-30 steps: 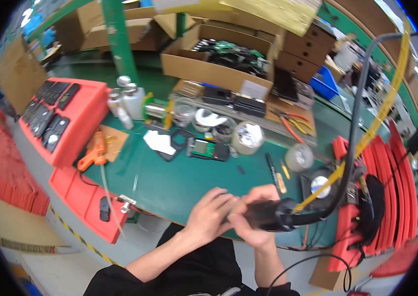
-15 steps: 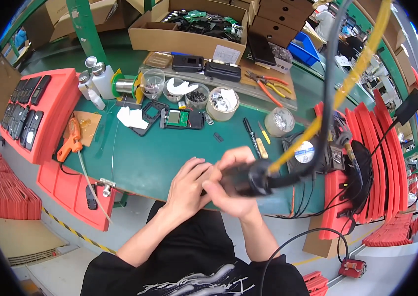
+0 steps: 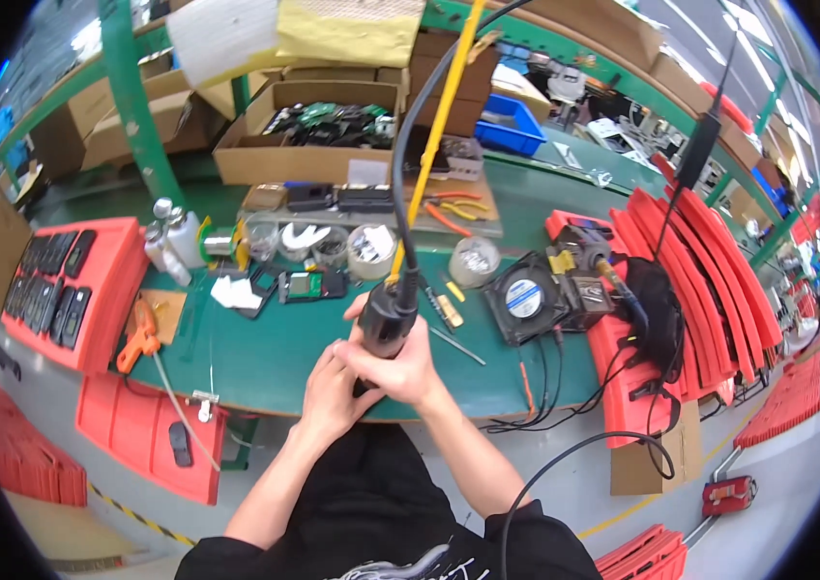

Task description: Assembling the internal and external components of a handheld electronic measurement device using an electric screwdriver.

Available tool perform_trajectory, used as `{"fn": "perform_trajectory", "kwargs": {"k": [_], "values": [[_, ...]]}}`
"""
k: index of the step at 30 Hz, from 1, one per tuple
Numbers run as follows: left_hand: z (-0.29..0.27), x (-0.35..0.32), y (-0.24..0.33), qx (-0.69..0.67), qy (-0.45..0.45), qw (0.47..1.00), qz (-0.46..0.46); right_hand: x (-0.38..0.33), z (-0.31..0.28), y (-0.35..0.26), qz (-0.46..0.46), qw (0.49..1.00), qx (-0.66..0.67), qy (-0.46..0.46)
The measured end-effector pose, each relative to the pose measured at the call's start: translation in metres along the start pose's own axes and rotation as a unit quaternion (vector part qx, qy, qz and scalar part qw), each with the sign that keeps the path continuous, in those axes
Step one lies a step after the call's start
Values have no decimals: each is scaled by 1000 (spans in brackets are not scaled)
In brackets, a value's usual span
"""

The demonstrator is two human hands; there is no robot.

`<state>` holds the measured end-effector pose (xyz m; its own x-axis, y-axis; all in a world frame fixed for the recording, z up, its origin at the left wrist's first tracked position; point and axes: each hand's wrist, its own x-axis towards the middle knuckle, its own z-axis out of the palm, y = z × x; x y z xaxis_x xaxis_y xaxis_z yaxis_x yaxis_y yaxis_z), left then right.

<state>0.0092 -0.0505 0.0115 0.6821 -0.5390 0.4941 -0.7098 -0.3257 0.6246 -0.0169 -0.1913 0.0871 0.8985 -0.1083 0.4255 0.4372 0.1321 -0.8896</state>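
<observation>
My right hand (image 3: 410, 365) grips a black power screwdriver (image 3: 388, 311), held upright just above the near edge of the green bench mat (image 3: 255, 360). A black cable and a yellow cord run from its top out of the upper edge of the picture. My left hand (image 3: 331, 394) is closed around the tool's lower end, touching my right hand. The tool's tip is hidden by my fingers. An opened phone (image 3: 309, 285) with its green board showing lies on the mat behind my hands.
A red tray (image 3: 105, 290) of dark phones sits at the left, beside an orange tool (image 3: 142, 333) and white bottles (image 3: 176, 237). Round tubs (image 3: 372, 251), a black fan (image 3: 524, 302), pliers (image 3: 456, 208) and a cardboard box (image 3: 318, 159) of boards stand behind. Red trays (image 3: 719, 280) are stacked at the right.
The screwdriver has swung from lying sideways between my hands to standing upright. Both hands stay on it, now a little closer to the bench; the view has shifted.
</observation>
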Motion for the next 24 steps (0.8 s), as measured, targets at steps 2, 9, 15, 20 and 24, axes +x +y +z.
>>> {"fn": "perform_trajectory", "kwargs": {"k": [2, 9, 15, 20, 24], "values": [[-7, 1, 7, 19, -10, 1000, -9, 6, -1, -4, 7, 1000, 8, 4], [-8, 13, 8, 45, -23, 999, -5, 45, -27, -28, 1, 994, -32, 101], [-15, 22, 5, 13, -43, 998, -32, 88, -67, 3, -8, 976, -91, 200], [-44, 46, 4, -32, -41, 993, -107, 101, -81, 31, 17, 969, -130, 207], [-64, 66, -8, -104, -59, 976, -182, 89, -80, 29, -17, 933, -287, 216]]}}
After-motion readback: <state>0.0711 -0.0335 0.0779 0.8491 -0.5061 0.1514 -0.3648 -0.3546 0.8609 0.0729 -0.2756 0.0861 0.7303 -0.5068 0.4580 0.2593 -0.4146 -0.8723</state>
